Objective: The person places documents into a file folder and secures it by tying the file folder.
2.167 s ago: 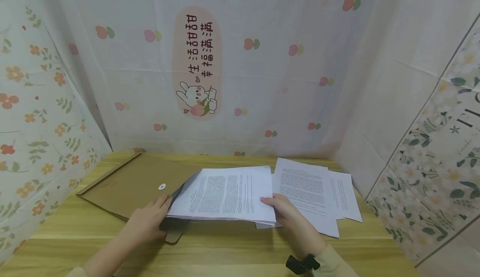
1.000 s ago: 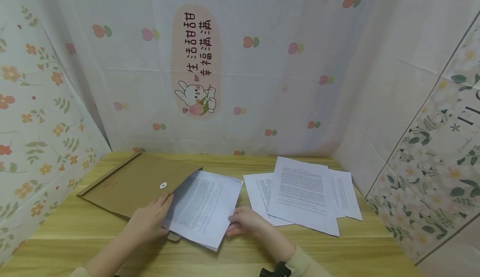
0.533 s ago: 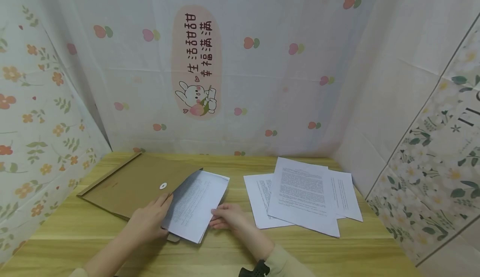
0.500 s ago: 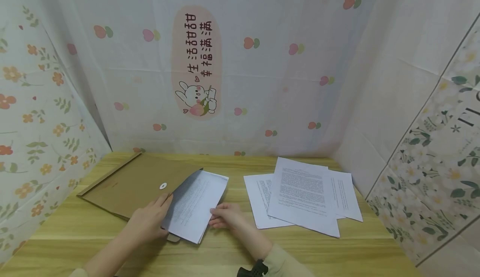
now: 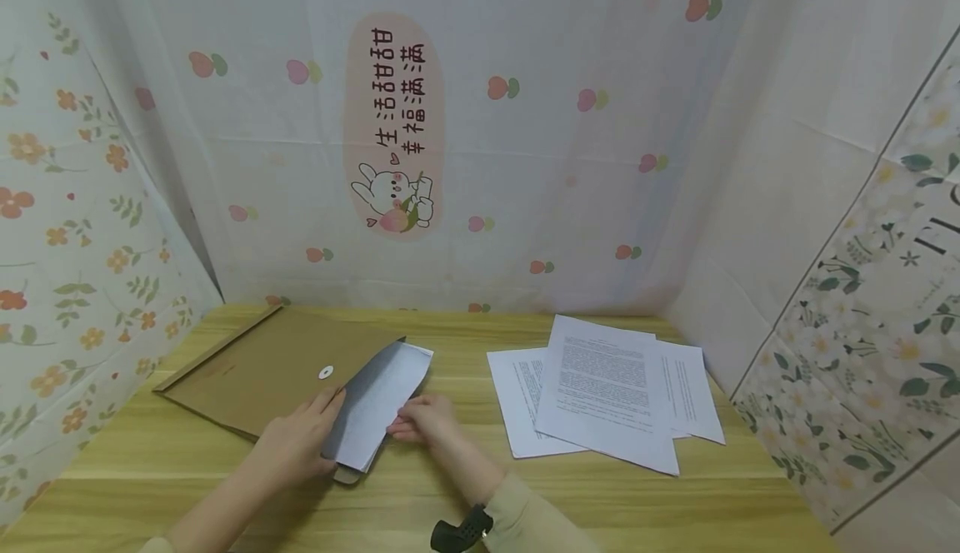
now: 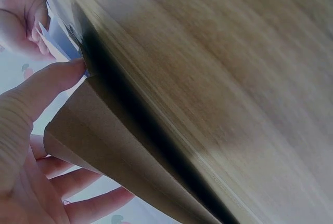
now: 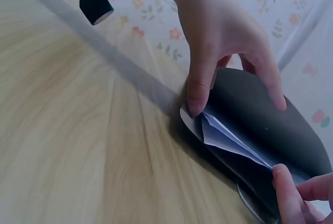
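A brown kraft document envelope (image 5: 277, 361) with a white round button lies at the left, its mouth facing right. My left hand (image 5: 296, 436) grips the mouth's near corner, and in the left wrist view the thumb (image 6: 49, 83) is on one side with the fingers behind the envelope wall. A stack of printed papers (image 5: 378, 407) sits partly inside; the rest of it is hidden by the envelope. My right hand (image 5: 431, 421) pinches the stack's outer edge. In the right wrist view the mouth gapes around the papers (image 7: 226, 138), with the left hand (image 7: 223, 37) holding it apart.
Several printed sheets (image 5: 600, 386) lie overlapping on the right side of the wooden table (image 5: 637, 511). Patterned curtains (image 5: 540, 186) enclose the table at the back and sides. A black band (image 5: 461, 530) is on the right wrist.
My right hand has brought the stack from above the loose sheets down and left, and it has slid further into the envelope. The left hand has stayed at the envelope's mouth.
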A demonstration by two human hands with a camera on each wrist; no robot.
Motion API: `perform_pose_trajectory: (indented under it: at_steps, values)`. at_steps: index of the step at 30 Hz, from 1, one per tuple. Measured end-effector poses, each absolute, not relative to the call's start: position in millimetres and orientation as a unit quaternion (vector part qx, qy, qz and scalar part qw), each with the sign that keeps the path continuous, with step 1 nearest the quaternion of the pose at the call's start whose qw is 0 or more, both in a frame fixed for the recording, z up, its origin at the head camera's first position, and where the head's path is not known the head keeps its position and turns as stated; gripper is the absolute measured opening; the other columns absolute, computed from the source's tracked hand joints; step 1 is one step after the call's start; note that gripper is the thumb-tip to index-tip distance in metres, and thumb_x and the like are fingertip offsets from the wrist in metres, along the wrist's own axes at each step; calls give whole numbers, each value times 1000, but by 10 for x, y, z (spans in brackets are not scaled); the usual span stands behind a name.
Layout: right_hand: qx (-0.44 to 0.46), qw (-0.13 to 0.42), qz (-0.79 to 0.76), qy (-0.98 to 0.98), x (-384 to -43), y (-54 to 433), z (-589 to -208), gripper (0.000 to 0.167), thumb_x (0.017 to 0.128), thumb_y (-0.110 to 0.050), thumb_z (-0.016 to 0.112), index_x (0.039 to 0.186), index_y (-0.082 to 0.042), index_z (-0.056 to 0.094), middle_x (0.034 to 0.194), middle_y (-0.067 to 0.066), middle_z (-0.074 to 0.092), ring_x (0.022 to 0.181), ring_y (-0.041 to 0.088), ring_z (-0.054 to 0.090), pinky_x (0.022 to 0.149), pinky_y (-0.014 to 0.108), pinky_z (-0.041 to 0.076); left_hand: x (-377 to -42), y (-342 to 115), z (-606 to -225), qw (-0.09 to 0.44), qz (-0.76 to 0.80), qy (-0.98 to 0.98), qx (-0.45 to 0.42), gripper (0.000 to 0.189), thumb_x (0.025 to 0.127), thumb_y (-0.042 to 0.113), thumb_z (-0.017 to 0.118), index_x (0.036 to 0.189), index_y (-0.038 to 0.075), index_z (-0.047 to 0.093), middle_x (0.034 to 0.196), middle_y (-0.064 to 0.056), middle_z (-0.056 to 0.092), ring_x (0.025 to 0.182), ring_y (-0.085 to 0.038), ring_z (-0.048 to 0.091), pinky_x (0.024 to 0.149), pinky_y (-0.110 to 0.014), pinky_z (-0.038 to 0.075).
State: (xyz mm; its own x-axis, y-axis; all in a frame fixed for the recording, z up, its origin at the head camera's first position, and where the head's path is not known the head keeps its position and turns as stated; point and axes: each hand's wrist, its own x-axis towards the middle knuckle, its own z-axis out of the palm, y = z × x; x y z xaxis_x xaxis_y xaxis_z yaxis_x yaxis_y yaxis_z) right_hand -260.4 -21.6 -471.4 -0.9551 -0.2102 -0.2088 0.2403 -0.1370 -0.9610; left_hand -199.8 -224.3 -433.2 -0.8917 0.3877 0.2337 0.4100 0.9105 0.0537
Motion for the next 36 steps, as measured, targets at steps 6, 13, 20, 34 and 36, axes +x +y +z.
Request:
perform_pose_trajectory:
  at_steps: [6, 13, 20, 34, 36]
  values:
    - [21, 130, -759, 637, -2664, -374, -4711, 9, 84, 13, 54, 93, 12, 56, 69, 18, 65, 59, 21, 67, 57, 30, 57, -2006, -2238, -4335, 108, -55, -971, -205, 98, 55, 27, 92, 134, -9, 47, 133, -23, 48, 107, -41, 57, 61, -47, 55]
    - [35, 127, -765, 630, -2709, -473, -4680, 12, 83, 14, 53, 94, 16, 57, 71, 22, 65, 59, 21, 67, 59, 30, 57, -2009, -2265, -4332, 115, -60, -970, -205, 98, 55, 27, 91, 134, -9, 46, 134, -23, 48, 108, -41, 56, 64, -48, 55]
    - [12, 166, -774, 611, -2785, -507, -4684, 22, 89, 7, 50, 104, 21, 57, 81, 24, 67, 74, 28, 70, 67, 32, 57, -2017, -2287, -4346, 118, -69, -969, -207, 97, 56, 27, 90, 134, -9, 46, 133, -24, 49, 109, -41, 56, 64, -48, 55]
    - [-45, 306, -776, 550, -2861, -524, -4720, 43, 98, -4, 40, 136, 18, 36, 121, 27, 57, 115, 40, 54, 94, 47, 46, -1996, -2290, -4313, 94, -86, -971, -201, 98, 59, 27, 90, 136, -10, 43, 135, -26, 46, 111, -43, 54, 69, -52, 54]
    - [-50, 324, -777, 537, -2873, -516, -4717, 46, 99, -6, 38, 139, 17, 31, 127, 29, 53, 120, 41, 51, 97, 48, 44, -1996, -2296, -4312, 92, -90, -971, -202, 98, 59, 27, 90, 136, -10, 42, 135, -27, 45, 111, -44, 54, 70, -52, 54]
